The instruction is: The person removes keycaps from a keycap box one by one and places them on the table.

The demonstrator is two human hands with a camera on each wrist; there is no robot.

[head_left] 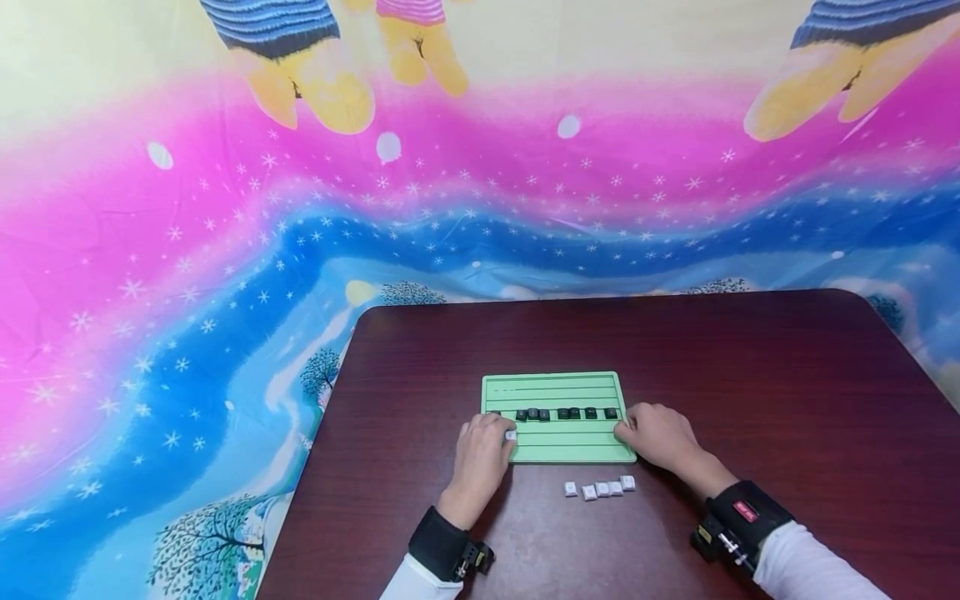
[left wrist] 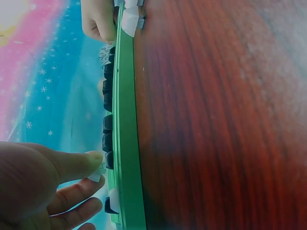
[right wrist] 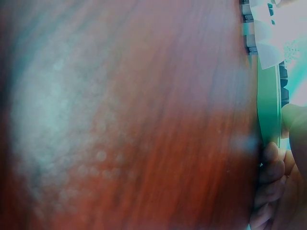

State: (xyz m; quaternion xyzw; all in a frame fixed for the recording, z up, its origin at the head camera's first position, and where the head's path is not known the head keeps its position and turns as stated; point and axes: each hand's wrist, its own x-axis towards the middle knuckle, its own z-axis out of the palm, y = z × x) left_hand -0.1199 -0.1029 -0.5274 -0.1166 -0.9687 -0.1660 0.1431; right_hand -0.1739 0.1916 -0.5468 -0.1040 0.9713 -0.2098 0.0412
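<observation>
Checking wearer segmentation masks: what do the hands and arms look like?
The left hand and right hand are bare. White sleeves reach black wristbands, each carrying a small dark device with silvery parts. The right wristband bears a red label, its lettering too small to read.

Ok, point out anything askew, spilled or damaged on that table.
Nothing looks spilled or damaged. Only mildly untidy: the white keycaps in front of the green tray form a crooked row, the leftmost one set apart, and the black keycaps on the tray are unevenly spaced.
</observation>
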